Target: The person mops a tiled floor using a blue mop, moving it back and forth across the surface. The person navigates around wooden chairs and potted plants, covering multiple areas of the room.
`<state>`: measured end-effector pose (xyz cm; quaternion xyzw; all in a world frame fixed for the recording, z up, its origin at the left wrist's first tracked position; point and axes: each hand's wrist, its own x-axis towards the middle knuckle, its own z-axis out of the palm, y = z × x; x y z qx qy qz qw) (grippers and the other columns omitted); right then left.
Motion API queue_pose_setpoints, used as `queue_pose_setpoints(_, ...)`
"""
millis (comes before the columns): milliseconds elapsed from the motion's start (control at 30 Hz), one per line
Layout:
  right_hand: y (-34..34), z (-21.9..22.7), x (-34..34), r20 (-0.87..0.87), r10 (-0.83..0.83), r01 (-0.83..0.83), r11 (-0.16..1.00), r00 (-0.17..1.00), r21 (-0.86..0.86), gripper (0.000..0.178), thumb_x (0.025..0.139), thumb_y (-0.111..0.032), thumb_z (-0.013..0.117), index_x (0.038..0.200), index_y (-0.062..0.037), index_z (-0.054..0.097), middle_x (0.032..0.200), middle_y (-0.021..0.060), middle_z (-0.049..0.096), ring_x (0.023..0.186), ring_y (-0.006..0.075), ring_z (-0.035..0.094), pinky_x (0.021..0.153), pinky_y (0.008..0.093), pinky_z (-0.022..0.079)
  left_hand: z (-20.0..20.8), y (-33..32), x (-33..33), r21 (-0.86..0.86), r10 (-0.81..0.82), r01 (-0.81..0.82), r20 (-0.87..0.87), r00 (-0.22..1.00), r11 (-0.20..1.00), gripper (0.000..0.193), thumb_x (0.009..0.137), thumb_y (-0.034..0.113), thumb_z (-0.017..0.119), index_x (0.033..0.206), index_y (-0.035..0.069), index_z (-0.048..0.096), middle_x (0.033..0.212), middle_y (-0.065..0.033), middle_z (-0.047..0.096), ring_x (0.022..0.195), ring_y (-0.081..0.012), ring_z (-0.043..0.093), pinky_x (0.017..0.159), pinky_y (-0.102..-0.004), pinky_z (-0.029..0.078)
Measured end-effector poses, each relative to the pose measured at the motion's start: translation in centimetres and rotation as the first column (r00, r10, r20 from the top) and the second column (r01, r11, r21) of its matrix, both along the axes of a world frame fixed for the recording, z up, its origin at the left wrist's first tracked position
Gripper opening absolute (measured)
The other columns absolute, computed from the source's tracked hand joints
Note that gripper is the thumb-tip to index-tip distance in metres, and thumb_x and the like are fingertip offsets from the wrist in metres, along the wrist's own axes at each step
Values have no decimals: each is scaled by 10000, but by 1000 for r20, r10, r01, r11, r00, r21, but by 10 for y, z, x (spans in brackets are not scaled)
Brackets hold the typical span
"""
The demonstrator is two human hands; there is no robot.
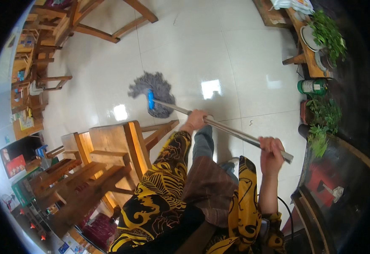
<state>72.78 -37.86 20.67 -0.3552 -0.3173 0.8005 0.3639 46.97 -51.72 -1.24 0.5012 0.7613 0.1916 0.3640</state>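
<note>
A mop's metal pole (235, 133) slants across the view in front of me, from far left to near right. Its blue clamp (150, 99) and grey string head (158, 87) lie spread on the glossy tile floor. Partway down the pole, my left hand (197, 120) is wrapped round it. Close to the upper end, my right hand (272, 152) grips the same pole with curled fingers. Both arms have black and yellow patterned sleeves, the right one pushed up the forearm.
A wooden bench (115, 146) stands close by my left arm. More wooden furniture (134, 21) is at the far left. On the right are a low wooden stand (309, 55) with a leafy plant (328, 36), a green canister (313, 86) and potted greenery (322, 114). Pale floor tiles (185, 46) reflect light.
</note>
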Motion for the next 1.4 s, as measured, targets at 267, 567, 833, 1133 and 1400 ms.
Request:
queue_pose_setpoints(267, -64, 69, 240, 45, -261, 251, 955, 964, 155, 260, 849, -192, 547, 664, -119, 380, 627, 0, 340, 656, 162, 362, 827, 369, 327, 48, 30, 240, -94, -270, 277, 85, 959, 956, 176, 676, 164, 684, 826, 93, 625, 873, -100, 608, 914, -327, 547, 769, -431, 477)
queue_pose_setpoints(567, -166, 180, 441, 197, -524, 463, 839, 829, 286, 190, 829, -159, 565, 694, -116, 438, 604, -3, 319, 651, 151, 354, 925, 395, 318, 110, 26, 493, 90, -569, 566, 247, 785, 820, 148, 739, 236, 635, 767, 96, 596, 840, -82, 597, 911, -316, 537, 686, -487, 458)
queue_pose_setpoints(833, -215, 258, 475, 387, -672, 469, 729, 631, 499, 293, 892, -240, 517, 656, -139, 375, 580, -9, 282, 595, 141, 343, 852, 388, 371, 165, 8, 606, 210, -769, 759, 365, 524, 616, 182, 745, 278, 605, 823, 117, 639, 784, -131, 642, 791, -336, 612, 667, -432, 474)
queue_pose_setpoints(1133, -144, 352, 443, 213, -630, 22, 343, 747, 939, 313, 925, -367, 442, 679, -182, 382, 559, -37, 351, 564, 109, 378, 695, 333, 321, 299, 86, 541, 482, -842, 719, 82, 532, 501, 108, 703, 237, 557, 679, 132, 553, 628, -77, 592, 638, -310, 597, 587, -448, 437)
queue_pose_setpoints(1400, -23, 295, 376, 17, -481, 155, 316, 877, 936, 235, 955, -290, 410, 790, -137, 475, 653, 13, 474, 662, 163, 519, 722, 401, 458, 285, 204, 435, 354, -734, 742, -189, 653, 569, 71, 696, 167, 612, 728, 128, 562, 650, -90, 595, 692, -327, 600, 609, -416, 453)
